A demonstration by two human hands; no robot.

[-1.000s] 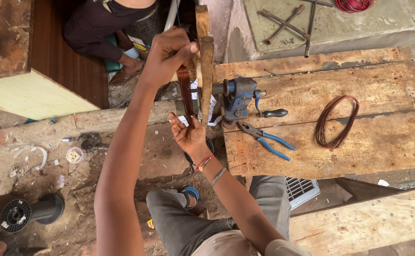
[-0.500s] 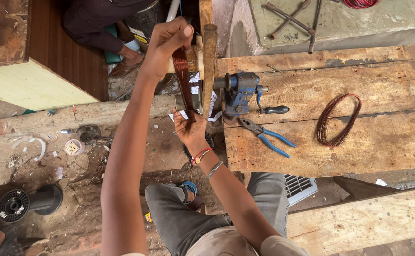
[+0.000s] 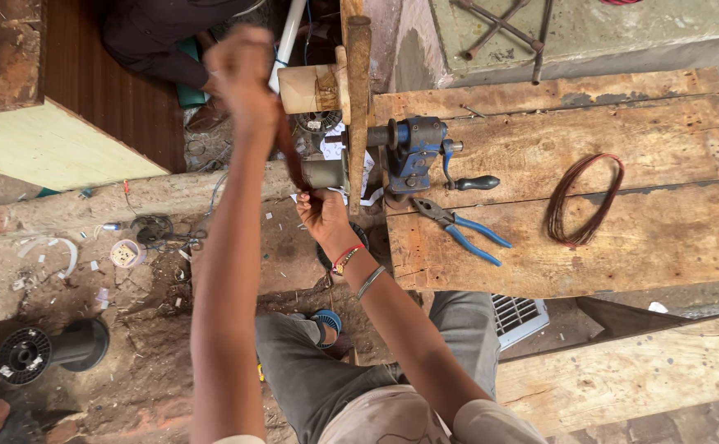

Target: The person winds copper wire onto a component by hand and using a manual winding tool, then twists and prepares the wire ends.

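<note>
Copper-brown wire bundle runs as a taut band between the two hands, just left of the wooden former. The left hand is raised and closed in a fist around its upper end; the right hand pinches the lower end below. Beside them a wooden winding former sits on a blue hand-crank winder at the edge of the plank bench. Blue-handled pliers and a wire coil lie on the bench.
</note>
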